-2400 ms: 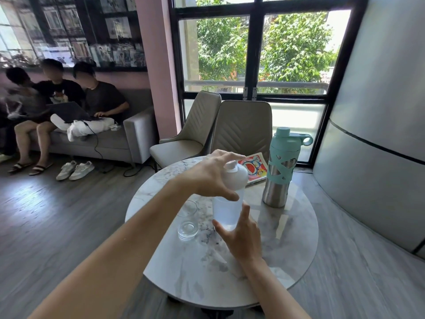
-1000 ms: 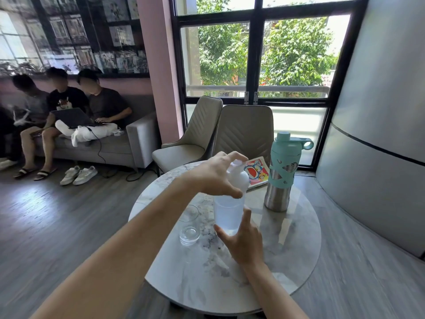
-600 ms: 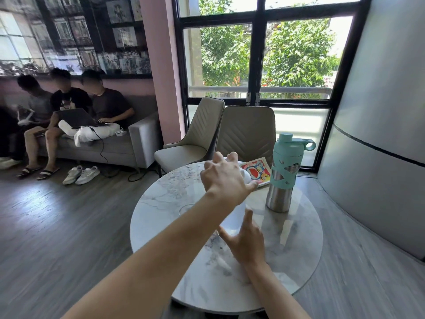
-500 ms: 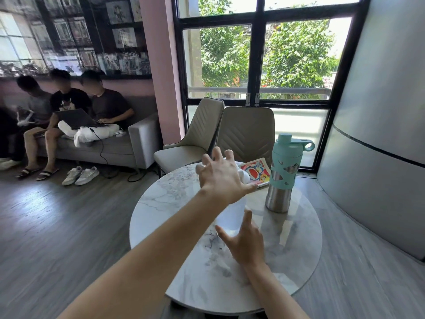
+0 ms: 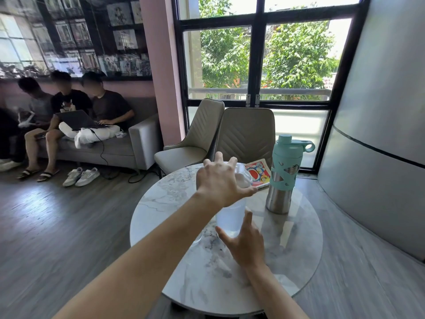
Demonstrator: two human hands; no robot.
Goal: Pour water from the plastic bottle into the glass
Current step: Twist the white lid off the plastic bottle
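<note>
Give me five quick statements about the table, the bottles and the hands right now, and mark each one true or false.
1. The left hand is over the top of the plastic bottle. True.
2. The right hand is at the plastic bottle's base. True.
3. The teal flask lies on its side. False: it stands upright.
4. The table is square and wooden. False: round, marble-patterned.
5. A colourful book lies beside the flask. True.

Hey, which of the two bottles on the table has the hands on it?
The translucent plastic bottle near the table's middle: the left hand covers its top, the right hand steadies its base. The teal-capped steel bottle stands untouched to its right.
</note>
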